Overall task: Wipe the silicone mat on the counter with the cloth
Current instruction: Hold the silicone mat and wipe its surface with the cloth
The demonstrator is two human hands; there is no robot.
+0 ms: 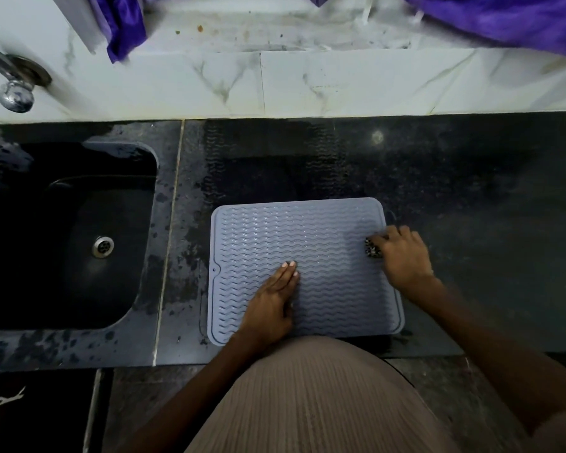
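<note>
**Hands working on the grey mat beside the sink**

Counter (455, 191) of dark, speckled stone is carrying a grey silicone mat (307, 243) with a wavy ribbed surface, lying flat near the front edge, just right of the black sink (62, 223). The left hand (275, 299) is resting flat on the mat's lower middle, fingers straight and close together, pressing down and gripping nothing. The right hand (402, 253) is sitting at the mat's right edge with fingers curled, bunching a small dark patterned cloth (373, 248) against the ribs; only a little of the cloth is showing from under the fingers.

Wet patches are spreading over the counter left of the mat and around the sink rim, and a faint wavy imprint is showing on the stone behind the mat. A chrome tap (10, 80) is sticking out of the white marble wall (340, 83) above the sink. Purple fabric (504, 18) is hanging across the top of the view. A beige ribbed garment (307, 403) is filling the bottom centre.
</note>
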